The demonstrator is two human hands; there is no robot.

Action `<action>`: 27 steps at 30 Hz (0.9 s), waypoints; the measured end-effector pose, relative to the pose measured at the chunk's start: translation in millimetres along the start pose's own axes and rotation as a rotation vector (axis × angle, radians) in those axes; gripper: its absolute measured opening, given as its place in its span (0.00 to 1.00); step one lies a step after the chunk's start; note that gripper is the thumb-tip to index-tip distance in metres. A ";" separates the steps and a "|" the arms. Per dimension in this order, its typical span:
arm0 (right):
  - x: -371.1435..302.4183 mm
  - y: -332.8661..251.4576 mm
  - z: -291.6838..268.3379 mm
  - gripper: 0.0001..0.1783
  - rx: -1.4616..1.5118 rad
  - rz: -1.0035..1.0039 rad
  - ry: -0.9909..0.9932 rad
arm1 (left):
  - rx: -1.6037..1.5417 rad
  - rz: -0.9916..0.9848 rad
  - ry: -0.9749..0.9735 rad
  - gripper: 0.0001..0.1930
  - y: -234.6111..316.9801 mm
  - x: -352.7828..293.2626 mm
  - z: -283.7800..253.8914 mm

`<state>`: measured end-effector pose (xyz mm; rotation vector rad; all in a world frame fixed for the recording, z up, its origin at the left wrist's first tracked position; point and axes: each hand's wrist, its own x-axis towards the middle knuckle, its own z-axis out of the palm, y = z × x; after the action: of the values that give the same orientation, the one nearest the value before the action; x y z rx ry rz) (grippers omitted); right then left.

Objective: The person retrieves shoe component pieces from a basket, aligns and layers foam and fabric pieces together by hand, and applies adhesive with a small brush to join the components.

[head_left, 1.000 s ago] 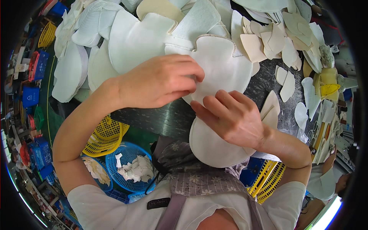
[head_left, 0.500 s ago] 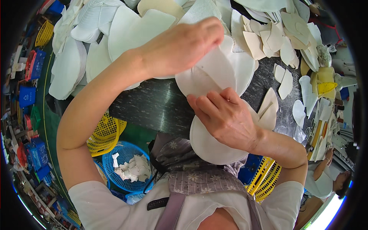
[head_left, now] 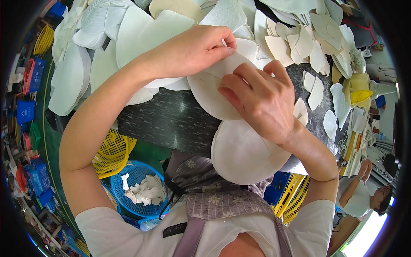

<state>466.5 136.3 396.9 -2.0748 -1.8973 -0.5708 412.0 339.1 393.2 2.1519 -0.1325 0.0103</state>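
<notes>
Over the near edge of the dark worktop (head_left: 167, 120), seen from the person's own head, two bare hands are busy with a pale rounded piece (head_left: 214, 96). It lies slanted between them, its curved lower side toward the person and its upper part partly hidden by fingers. The left hand (head_left: 201, 48) reaches across from the side, thumb and forefinger brought together at the piece's upper edge, pinching it as far as I can make out. The right hand (head_left: 265, 96) sits over the piece's right side, knuckles up and fingers bent; its fingertips are tucked out of sight, so I can't tell whether they grip or only press.

Just below, partly under the right hand and wrist, a second rounded piece (head_left: 244, 154) hangs past the table edge, above the flowered apron (head_left: 231, 205). Beyond the hands, large white pieces (head_left: 150, 36) lie heaped, with a thick stack (head_left: 68, 83) at the far left. Smaller cream pieces (head_left: 280, 49) overlap to the right, and a few slim pale ones (head_left: 316, 93) lie nearer.

Down by the person's left side stand a yellow basket (head_left: 112, 158) and a blue basket (head_left: 137, 168) holding crumpled white scraps (head_left: 147, 190); another yellow basket (head_left: 295, 197) is by the right. Off to the right, a co-worker in a pale top (head_left: 357, 199) has both hands raised.
</notes>
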 end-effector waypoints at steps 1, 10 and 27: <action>1.1 1.0 0.8 0.07 -0.001 -0.003 -0.001 | 0.006 -0.017 -0.015 0.07 0.5 1.2 -0.3; 7.3 0.4 9.9 0.11 -0.104 -0.043 -0.022 | 0.203 0.167 0.012 0.07 1.3 -5.9 -7.4; -48.0 9.5 -29.2 0.40 0.639 -0.028 -0.239 | 0.526 0.670 -0.046 0.12 -2.4 -91.8 31.6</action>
<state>469.8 79.6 401.3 -1.7397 -1.8967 0.2741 319.6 322.5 368.3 2.5212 -0.9611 0.4231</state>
